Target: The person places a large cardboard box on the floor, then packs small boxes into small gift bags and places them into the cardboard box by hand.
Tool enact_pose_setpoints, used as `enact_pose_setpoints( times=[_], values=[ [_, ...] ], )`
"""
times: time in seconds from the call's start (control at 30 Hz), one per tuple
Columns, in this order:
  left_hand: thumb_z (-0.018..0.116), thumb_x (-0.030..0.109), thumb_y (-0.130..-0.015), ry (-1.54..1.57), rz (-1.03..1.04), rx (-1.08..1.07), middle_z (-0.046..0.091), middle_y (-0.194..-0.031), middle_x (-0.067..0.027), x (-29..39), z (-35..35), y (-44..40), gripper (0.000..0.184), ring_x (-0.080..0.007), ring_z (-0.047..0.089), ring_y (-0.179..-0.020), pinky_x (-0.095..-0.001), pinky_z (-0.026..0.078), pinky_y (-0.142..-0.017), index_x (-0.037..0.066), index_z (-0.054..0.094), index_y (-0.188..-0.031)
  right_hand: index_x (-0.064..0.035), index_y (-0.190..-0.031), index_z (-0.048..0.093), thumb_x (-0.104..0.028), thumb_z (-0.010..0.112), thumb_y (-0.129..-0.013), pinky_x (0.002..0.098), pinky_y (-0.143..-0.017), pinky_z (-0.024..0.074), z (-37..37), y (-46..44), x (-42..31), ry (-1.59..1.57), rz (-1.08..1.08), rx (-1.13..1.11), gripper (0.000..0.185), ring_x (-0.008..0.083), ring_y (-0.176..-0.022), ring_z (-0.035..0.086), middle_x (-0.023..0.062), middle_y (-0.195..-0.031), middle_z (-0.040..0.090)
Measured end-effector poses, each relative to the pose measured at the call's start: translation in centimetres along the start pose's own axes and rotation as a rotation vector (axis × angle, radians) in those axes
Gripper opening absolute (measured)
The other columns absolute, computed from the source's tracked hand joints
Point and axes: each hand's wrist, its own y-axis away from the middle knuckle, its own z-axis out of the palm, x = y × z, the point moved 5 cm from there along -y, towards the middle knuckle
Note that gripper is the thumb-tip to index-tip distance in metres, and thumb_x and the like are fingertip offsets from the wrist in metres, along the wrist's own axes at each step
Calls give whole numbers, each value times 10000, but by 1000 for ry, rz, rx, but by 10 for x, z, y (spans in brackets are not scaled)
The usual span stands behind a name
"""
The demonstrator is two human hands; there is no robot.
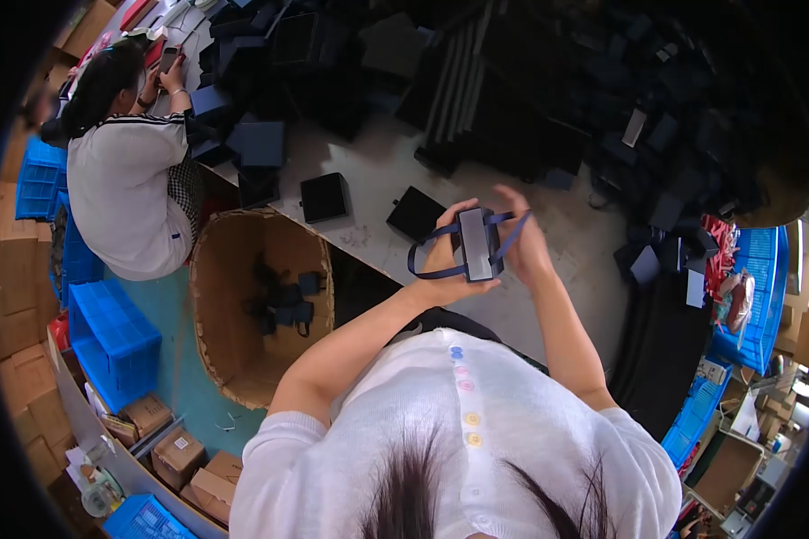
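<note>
A small dark-blue gift bag (477, 244) with a pale grey top face and blue ribbon handles is held over the table's front edge. My left hand (449, 274) is closed around its left side and underside. One ribbon handle (413, 262) loops out over that hand. On the other side, my right hand (528, 244) has its fingers stretched out beside the second ribbon handle (515, 232); whether it touches the ribbon I cannot tell. Just beyond my left hand lies an open black box (413, 213), with another black box (324, 197) farther left.
Dark boxes and stacked black pieces (463, 81) crowd the back of the table (377, 238). A large cardboard bin (220, 314) holding several small dark bags stands at left. Past it sits another person (130, 180) holding a phone. Blue crates (112, 337) stand on both sides.
</note>
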Motion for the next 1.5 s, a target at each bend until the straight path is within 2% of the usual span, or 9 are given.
enact_pose_setpoints(
  times=[0.03,0.13,0.3,0.5,1.2,1.27,1.33,1.4,1.5],
  values=[
    [869,298,-548,-9,45,-22,270,-1445,-116,-2,0,-1,1140,-315,268,-1357,-438,293,-1080,95,182,-1435,-35,-1147,575,-332,475,-979,323,-815,482,7,5,24,-185,375,-154,355,179,-949,592,35,-1030,630],
    [860,279,-542,-662,210,-232,229,-1483,-95,-5,-25,-10,1149,-375,206,-1378,-484,273,-1088,111,183,-1456,-56,-1191,560,-336,481,-974,294,-795,482,-12,7,26,-317,582,-34,363,145,-899,586,30,-1009,626],
    [840,230,-508,-1251,-59,-602,238,-1465,-127,-108,-78,-24,1107,-441,235,-1328,-508,307,-1071,103,260,-1442,-34,-1174,581,-319,576,-935,260,-792,481,-55,-10,36,-91,360,36,372,122,-884,586,34,-994,628],
    [806,209,-506,-750,-222,-150,382,-1258,-186,-38,-94,-28,950,-381,376,-1153,-434,390,-1006,58,395,-1349,-31,-1118,613,-293,645,-898,228,-721,444,-74,-3,28,89,279,196,343,96,-815,534,25,-902,610],
    [793,252,-543,-793,-202,-390,365,-1315,-159,20,-9,-13,962,-377,356,-1210,-423,408,-1008,36,369,-1379,-73,-1058,561,-260,598,-926,235,-648,442,-44,19,34,119,225,-47,232,75,-752,509,6,-858,554],
    [779,268,-651,-148,-243,-248,276,-1435,-162,8,-23,-19,969,-337,234,-1353,-401,269,-1103,61,270,-1448,-72,-1066,548,-256,589,-930,241,-663,442,-45,21,37,75,253,-31,233,87,-767,516,13,-857,552],
    [686,205,-799,30,-256,-23,236,-1476,-167,-6,-15,-20,768,-293,226,-1378,-386,215,-1119,78,292,-1446,-57,-1094,511,-199,582,-917,289,-741,454,-24,33,29,259,222,18,238,172,-848,541,79,-882,555],
    [673,172,-804,-366,-111,-44,341,-1421,-170,-5,3,-13,580,-287,353,-1308,-374,289,-1080,56,471,-1334,-41,-1096,494,-56,566,-832,348,-858,436,-2,45,27,384,-122,6,274,281,-954,535,183,-988,533],
    [652,53,-780,-249,-306,9,594,-1125,-148,-14,-31,8,286,-275,546,-1098,-335,411,-968,11,644,-1063,-42,-1238,457,-204,731,-684,394,-960,399,-2,61,14,210,22,-512,639,338,-1115,495,197,-1222,484]
  ],
)
